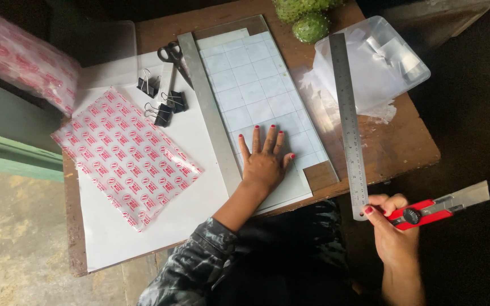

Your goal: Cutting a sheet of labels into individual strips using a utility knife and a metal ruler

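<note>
A brown wooden table (404, 150) fills the middle of the frame, and most of its left half is covered by a big white sheet (143, 226). On that sheet, left of centre, lies a clear packet printed with red marks (129, 156). Right of it, running from the top centre down to the middle, is a glass plate with a white grid sheet (256, 85) under it, edged on its left by a flat metal bar (208, 110). The left hand (265, 161) lies flat on the grid sheet at the centre of the frame, fingers spread apart. A long steel ruler (349, 119) slants down the right side of the table, just beside a clear plastic tub (384, 65) in the upper right. At the lower right, off the table edge, the right hand (389, 229) has its fingers clamped round a red utility knife (435, 208), thumb touching the ruler's lower end. Three black binder clips (160, 99) and scissors (171, 54) sit at the upper left of centre.
</note>
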